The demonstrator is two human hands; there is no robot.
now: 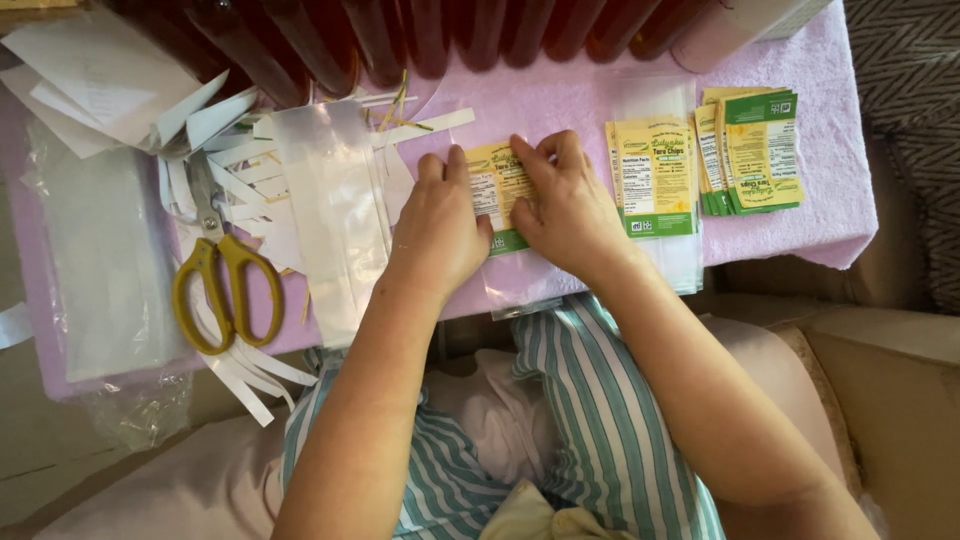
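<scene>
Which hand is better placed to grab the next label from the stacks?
Probably the right hand. Both hands press the yellow label on the clear bag, but the label stacks lie just beyond the right one; the left hand would have to cross over.

A: Views? One only: head-worn camera, looking steeply down over the person's lap at the pink cloth-covered table.

B: Range? Close; forearms fill the lower frame, table's far edge at top.
</scene>
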